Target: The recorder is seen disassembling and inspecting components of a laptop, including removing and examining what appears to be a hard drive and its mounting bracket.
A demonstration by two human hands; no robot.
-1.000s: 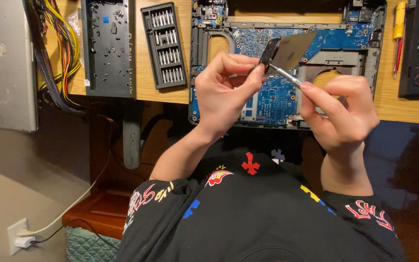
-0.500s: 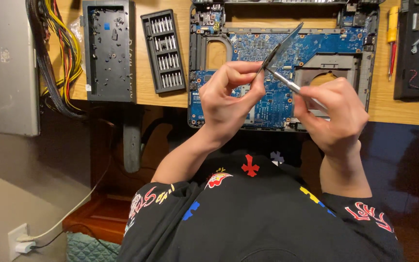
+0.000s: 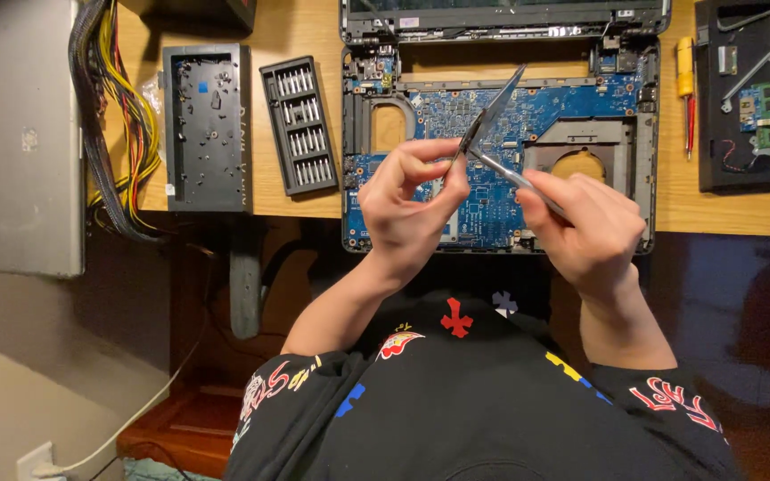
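- A grey panel [image 3: 15, 134] fills the left edge of the view; what it belongs to cannot be made out.
- A bundle of coloured cables [image 3: 113, 116] hangs over the left end of the wooden desk [image 3: 733, 209], its top cut off by the frame.
- Near the desk's left end lies a dark plastic cover [image 3: 207, 129], with a case of screwdriver bits [image 3: 298, 125] just beside it on the right.
- The opened laptop base with its blue circuit board [image 3: 536, 111] sits at the middle of the desk, reaching the front edge; its lower part is hidden behind both hands.
- The left hand [image 3: 407, 209] pinches a thin grey metal plate [image 3: 490, 111] by its lower end, held edge-on above the board, so its face is hard to read.
- The right hand [image 3: 594, 232] is closed around a slim metal tool [image 3: 501, 171]; its tip meets the plate near the left fingertips, and its handle is hidden in the fist.
- A yellow-and-red screwdriver [image 3: 686, 85] lies near the back edge.
- At the right end lies a black tray of small parts [image 3: 746, 98], cut off at the top.
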